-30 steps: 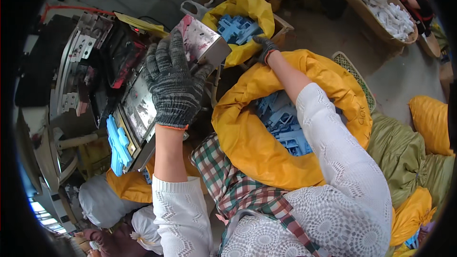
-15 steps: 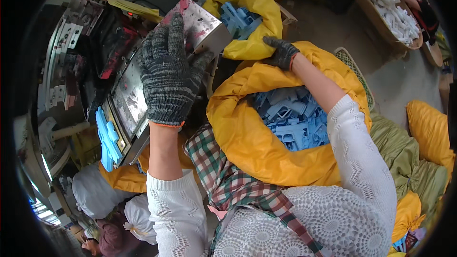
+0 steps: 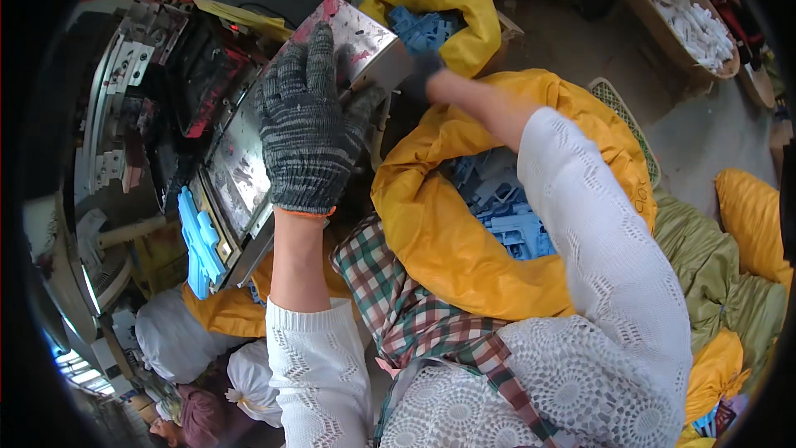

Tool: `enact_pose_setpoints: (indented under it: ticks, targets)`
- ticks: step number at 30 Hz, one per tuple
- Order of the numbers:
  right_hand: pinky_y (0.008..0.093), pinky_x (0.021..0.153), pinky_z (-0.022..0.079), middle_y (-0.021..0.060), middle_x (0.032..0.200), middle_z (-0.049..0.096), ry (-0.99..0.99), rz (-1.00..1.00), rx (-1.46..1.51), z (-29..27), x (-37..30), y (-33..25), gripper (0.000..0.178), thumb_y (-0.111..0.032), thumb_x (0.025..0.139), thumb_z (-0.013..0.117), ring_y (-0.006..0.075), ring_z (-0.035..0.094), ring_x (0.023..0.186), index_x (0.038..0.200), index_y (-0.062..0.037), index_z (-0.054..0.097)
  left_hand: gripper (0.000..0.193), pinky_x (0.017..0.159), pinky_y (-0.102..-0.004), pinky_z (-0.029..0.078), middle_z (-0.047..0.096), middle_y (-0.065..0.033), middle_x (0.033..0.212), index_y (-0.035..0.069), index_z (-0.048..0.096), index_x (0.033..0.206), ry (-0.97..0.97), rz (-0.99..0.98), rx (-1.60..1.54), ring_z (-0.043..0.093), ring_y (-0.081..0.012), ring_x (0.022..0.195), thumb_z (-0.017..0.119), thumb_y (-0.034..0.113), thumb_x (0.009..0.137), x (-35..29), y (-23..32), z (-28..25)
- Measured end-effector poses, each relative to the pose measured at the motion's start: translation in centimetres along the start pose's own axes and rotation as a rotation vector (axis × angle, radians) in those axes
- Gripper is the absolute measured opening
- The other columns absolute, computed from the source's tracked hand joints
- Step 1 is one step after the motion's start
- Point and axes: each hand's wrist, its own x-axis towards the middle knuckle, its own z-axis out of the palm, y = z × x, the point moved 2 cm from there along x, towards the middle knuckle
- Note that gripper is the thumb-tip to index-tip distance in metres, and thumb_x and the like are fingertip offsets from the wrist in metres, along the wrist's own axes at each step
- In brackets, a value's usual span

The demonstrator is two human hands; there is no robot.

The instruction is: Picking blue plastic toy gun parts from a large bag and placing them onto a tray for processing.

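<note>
In a dark grey knitted glove, my left hand (image 3: 308,120) lies with fingers stretched out on a silver metal box (image 3: 352,37) stained pink. My right hand (image 3: 419,76), gloved too, is at the right side of this box; motion smears its fingers. Under my right forearm stands a large orange-yellow sack (image 3: 431,236) with its mouth rolled open. Light blue plastic toy gun parts (image 3: 518,228) fill it. Beyond it, a smaller yellow sack (image 3: 477,29) holds more blue pieces (image 3: 421,29). A blue toy gun part (image 3: 199,241) rests at the near end of the machine's metal plate (image 3: 236,170).
Left of the box is a dark machine part (image 3: 199,87) with red stains. A long carton (image 3: 663,33) of white plastic pieces stands far right. Green (image 3: 696,241) and orange sacks (image 3: 750,216) lie at the right. Another person (image 3: 203,415) shows at the lower left.
My right hand has left the rim of the smaller yellow sack and moved left to the metal box's side. The left hand keeps its place on the box. The view has shifted slightly.
</note>
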Motion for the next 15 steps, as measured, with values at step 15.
enact_pose_setpoints:
  ticks: [15]
  targets:
    - [0.0375, 0.084, 0.046, 0.013, 0.1, 0.063, 0.121, 0.031, 0.663, -2.5, -19.3, -0.8, 0.029, -0.027, 0.084, 0.054, 0.0299, 0.06, 0.094, 0.104, -0.0085, 0.061, 0.058, 0.086, -0.0422, 0.045, 0.058, -0.0167, 0.113, 0.007, 0.05, 0.127, 0.039, 0.049, 0.053, 0.055, -0.0342, 0.102, 0.069, 0.032, 0.078, 0.7, 1.0, 0.3]
